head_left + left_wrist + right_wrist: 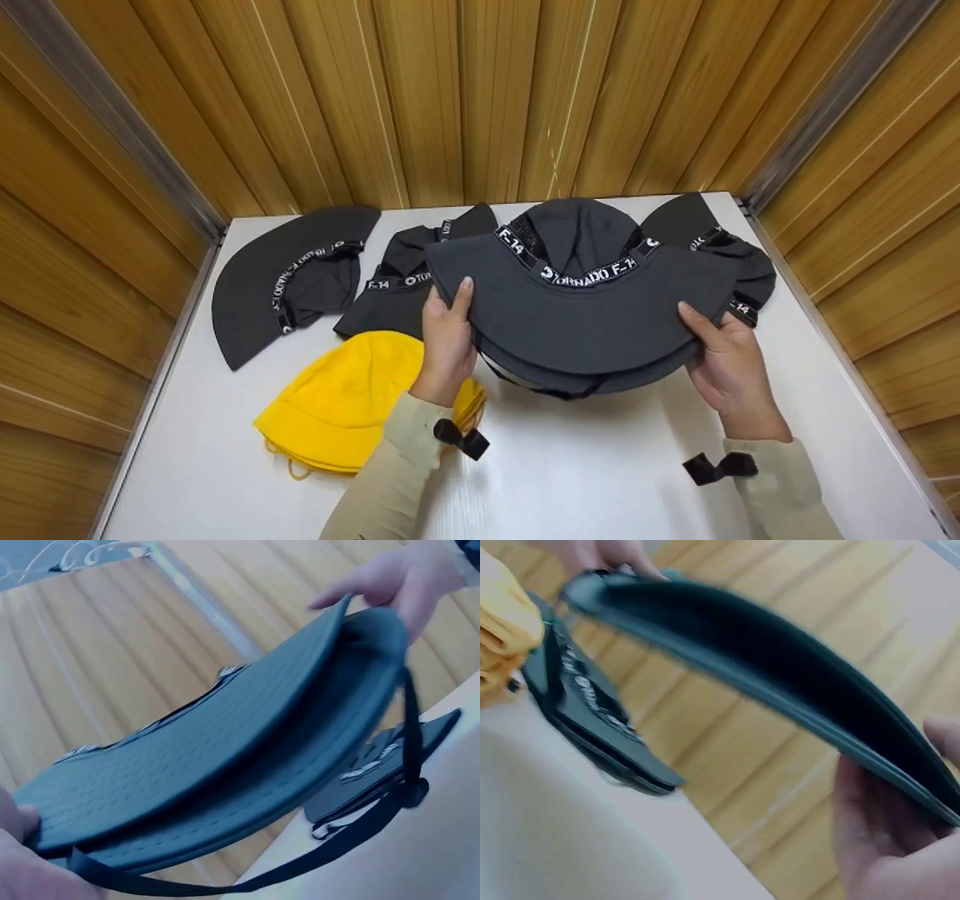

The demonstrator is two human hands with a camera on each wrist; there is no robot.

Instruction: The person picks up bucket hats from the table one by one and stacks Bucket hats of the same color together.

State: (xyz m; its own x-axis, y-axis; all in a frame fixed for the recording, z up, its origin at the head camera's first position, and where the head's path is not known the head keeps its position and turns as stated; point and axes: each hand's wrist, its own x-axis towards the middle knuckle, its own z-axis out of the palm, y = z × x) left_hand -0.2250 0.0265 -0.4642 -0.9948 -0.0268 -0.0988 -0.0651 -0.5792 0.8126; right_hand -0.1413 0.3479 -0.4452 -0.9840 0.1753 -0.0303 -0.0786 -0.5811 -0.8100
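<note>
Both hands hold up a dark grey sun hat [592, 330] with a wide brim and a "TORNADO F-14" band, above the white table. My left hand [448, 341] pinches the brim at its left end, thumb on top. At the other end my right hand [727, 364] grips the brim the same way, fingers underneath. Two brim layers show a gap between them in the left wrist view, where a black strap [322, 851] hangs below. Left of the held hat, a yellow hat [352, 405] lies on the table, partly behind my left forearm.
Several more dark hats lie along the back: one at the far left [255, 277], one beside it [382, 304] partly covered, and one at the right [750, 270] behind the held hat. Wood-panelled walls [495, 97] enclose the white table [600, 480] on three sides.
</note>
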